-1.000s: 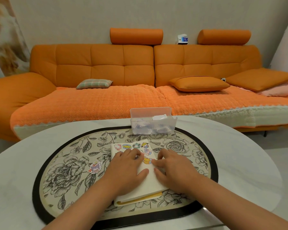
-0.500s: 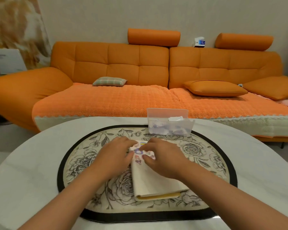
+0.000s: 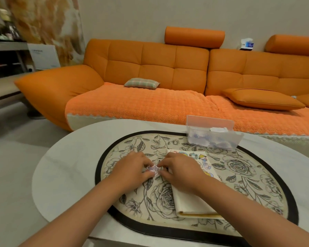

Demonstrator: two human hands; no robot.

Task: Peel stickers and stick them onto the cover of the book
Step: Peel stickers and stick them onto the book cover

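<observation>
Beside lengthwise near-far book [image 3: 191, 202], L hand [image 3: 130, 170], R hand [image 3: 182, 173] pinch sticker [image 3: 152, 169].

Low oval table [image 3: 70, 166], pale top, faint marbling. One oval mat [image 3: 239, 175] lies flat on it, filling most of the middle: cream, grey rose print, black border. Bare tabletop shows all round the mat. On the mat's right half lies a closed cream book [image 3: 191, 202], yellow edge facing the near side. Clear plastic box [image 3: 212, 138] sits across the mat's far border, lid up.
</observation>
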